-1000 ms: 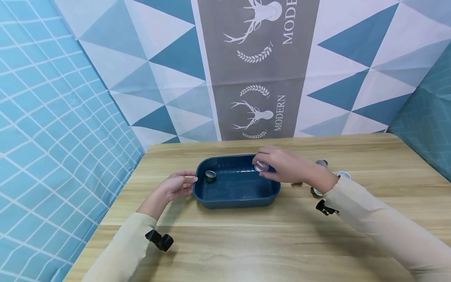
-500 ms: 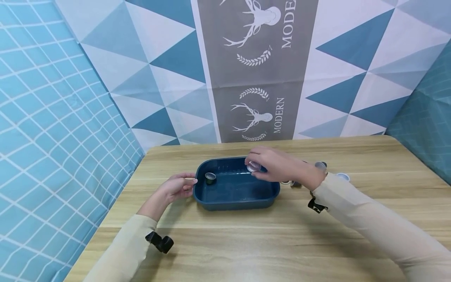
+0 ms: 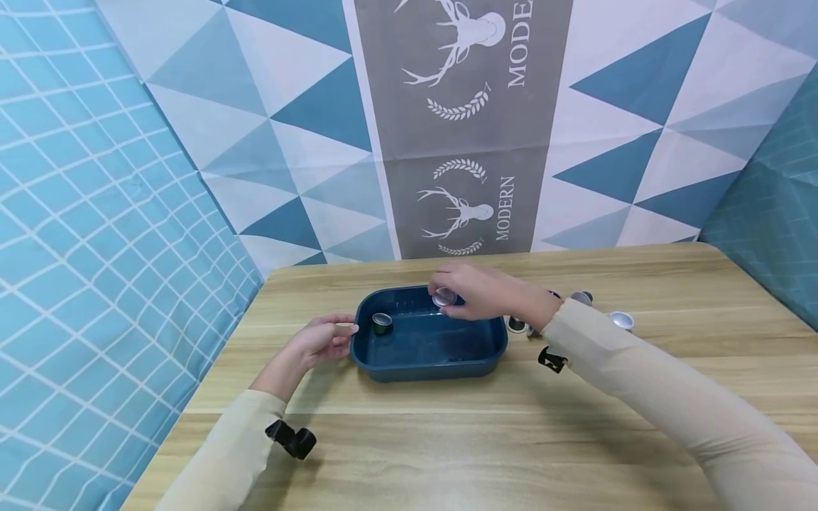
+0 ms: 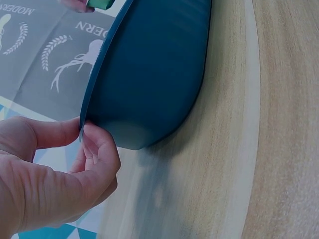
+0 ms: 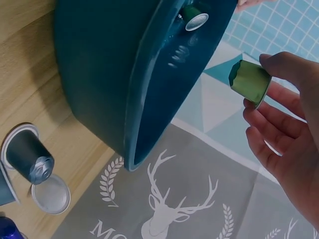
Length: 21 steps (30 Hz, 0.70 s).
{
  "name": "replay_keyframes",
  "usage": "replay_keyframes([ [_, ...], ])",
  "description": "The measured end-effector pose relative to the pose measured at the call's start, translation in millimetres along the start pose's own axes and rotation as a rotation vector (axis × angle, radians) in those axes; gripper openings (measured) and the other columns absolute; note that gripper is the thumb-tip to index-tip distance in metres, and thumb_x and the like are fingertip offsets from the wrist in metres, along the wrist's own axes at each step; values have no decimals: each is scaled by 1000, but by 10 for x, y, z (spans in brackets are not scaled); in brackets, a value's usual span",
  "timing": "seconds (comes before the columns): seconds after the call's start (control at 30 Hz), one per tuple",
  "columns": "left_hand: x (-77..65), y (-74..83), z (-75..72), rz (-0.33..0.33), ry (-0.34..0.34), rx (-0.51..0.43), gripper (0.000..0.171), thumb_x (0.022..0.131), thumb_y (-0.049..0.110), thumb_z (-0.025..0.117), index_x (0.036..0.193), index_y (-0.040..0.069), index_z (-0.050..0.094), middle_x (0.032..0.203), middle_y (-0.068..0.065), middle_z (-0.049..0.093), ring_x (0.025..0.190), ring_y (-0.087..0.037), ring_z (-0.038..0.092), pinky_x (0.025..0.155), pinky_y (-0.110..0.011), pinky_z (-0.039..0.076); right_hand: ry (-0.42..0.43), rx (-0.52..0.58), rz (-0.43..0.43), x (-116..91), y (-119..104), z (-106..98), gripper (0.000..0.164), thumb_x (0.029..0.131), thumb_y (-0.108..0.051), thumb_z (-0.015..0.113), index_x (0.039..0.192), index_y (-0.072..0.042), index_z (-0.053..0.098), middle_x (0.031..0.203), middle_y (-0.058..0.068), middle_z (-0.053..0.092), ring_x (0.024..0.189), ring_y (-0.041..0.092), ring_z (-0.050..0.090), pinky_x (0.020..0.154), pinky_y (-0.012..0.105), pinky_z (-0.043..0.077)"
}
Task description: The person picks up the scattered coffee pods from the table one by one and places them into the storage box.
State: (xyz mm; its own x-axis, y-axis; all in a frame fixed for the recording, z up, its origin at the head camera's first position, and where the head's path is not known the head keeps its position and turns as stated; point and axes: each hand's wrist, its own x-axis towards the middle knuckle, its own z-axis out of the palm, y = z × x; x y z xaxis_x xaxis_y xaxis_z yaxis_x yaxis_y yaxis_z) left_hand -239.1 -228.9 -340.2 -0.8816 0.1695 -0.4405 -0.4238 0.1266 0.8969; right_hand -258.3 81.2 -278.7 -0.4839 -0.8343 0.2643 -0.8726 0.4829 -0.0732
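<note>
**Looks like putting a pod (image 3: 444,297) in**

Head: pinching it over the tray (image 3: 424,372) with the right hand (image 3: 476,289), apart from a second pod (image 3: 382,326) inside.

Left wrist: pinching the rim (image 4: 94,82) with the left hand (image 4: 65,174).

Right wrist: gripping it thumb-to-fingers; probably calls for lowering, then release.

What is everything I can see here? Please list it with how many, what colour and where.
Tray: 1, dark blue, on the table
Held capsule: 1, green, above the tray
Inner capsule: 1, dark green with silvery lid, inside the tray's left end
Loose capsules: several, dark, blue and silvery, right of the tray, partly hidden
Table: 1, light wood, beneath
Deer-and-triangle backdrop: 1, grey, white and blue, behind
Grid backdrop: 1, light blue and white, left
Side backdrop: 1, teal, right
Wrist devices: 2, black, one per wrist
Sleeves: 2, cream, on the arms
Left hand: 1, bare, pinching the tray's rim
Right hand: 1, bare, holding the green capsule
</note>
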Motion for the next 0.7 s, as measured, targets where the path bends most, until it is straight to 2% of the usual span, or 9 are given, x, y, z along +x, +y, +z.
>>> replay_keyframes([
  [0.7,10,2,-5,3,-3,-8,49,97,8,53,142,-2,34,79,6,60,71,-3,57,67,-18,49,-91,19,-39,349,44,83,21,84,-16,73,100,-5,63,88,5,61,76,13,54,73,28,49],
])
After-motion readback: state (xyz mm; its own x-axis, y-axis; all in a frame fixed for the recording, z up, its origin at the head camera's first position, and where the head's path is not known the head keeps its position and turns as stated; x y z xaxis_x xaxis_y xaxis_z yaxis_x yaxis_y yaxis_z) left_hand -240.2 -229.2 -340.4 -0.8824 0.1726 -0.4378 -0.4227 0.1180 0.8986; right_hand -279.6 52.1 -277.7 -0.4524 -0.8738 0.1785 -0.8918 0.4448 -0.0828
